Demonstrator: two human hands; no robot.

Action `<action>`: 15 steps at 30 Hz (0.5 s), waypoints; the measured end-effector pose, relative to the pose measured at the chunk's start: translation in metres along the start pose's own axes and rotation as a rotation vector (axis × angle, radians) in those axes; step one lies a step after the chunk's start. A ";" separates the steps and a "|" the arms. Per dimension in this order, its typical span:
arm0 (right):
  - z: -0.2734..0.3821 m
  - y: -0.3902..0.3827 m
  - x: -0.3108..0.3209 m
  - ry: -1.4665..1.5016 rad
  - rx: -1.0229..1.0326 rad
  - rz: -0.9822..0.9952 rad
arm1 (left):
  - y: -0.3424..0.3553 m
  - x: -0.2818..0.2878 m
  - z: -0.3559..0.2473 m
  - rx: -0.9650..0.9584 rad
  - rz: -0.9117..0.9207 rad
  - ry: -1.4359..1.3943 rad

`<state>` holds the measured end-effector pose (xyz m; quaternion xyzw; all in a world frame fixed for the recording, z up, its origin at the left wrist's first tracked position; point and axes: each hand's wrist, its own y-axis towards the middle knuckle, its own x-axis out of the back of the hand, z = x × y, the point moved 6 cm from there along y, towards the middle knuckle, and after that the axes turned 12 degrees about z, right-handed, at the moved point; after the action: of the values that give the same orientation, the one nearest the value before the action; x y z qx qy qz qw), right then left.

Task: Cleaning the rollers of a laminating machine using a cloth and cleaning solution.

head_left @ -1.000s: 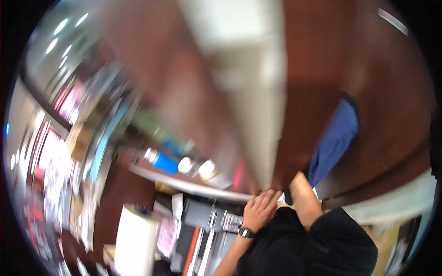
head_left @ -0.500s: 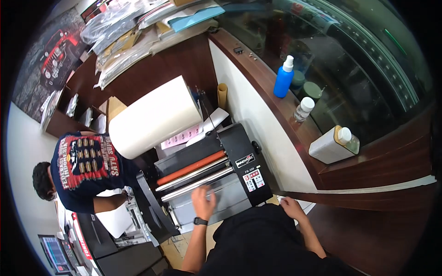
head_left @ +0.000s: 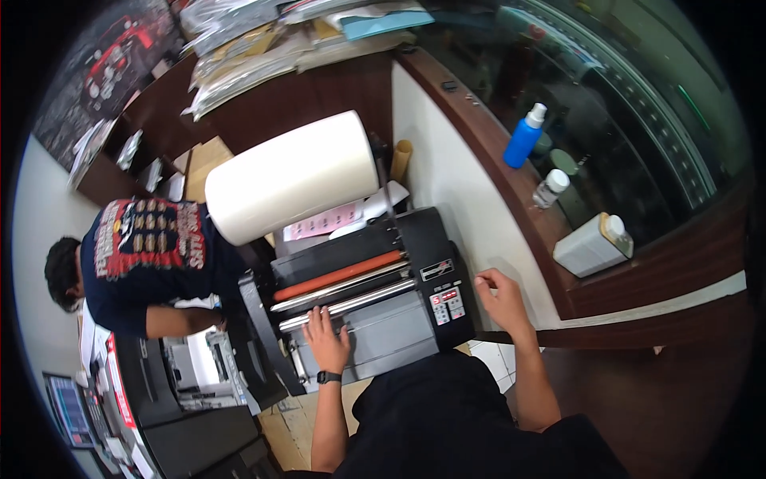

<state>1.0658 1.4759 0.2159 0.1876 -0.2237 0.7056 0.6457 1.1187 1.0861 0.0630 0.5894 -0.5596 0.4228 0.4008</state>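
Machine under left hand, perhaps in contact, and near right hand.

Underside of left hand (the palm) hidden

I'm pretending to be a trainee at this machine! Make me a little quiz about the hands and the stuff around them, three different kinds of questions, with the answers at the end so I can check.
1. Multiple choice: What colour is the body of the spray bottle?
A) green
B) blue
C) yellow

2. True or false: The left hand is nearer to the orange roller than the right hand is.

3. Fill in the blank: The black watch is worn on the ____ wrist.

Key:
1. B
2. True
3. left
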 end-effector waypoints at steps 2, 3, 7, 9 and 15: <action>-0.004 -0.004 -0.013 0.018 -0.020 0.055 | -0.006 -0.001 0.001 0.020 0.024 -0.007; -0.008 -0.005 -0.022 0.025 -0.058 0.075 | -0.008 -0.003 0.001 0.028 0.039 0.009; -0.013 -0.004 -0.084 0.040 -0.080 0.295 | -0.027 -0.008 -0.002 0.065 0.028 -0.037; -0.008 0.003 -0.121 -0.033 0.023 0.373 | -0.039 -0.010 0.001 0.091 0.019 -0.101; 0.005 0.025 -0.230 -0.579 0.398 0.586 | -0.129 -0.010 0.027 0.228 -0.209 -0.215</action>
<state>1.0628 1.2813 0.0907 0.4264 -0.2987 0.8062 0.2810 1.2490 1.0708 0.0446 0.7277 -0.4833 0.3743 0.3112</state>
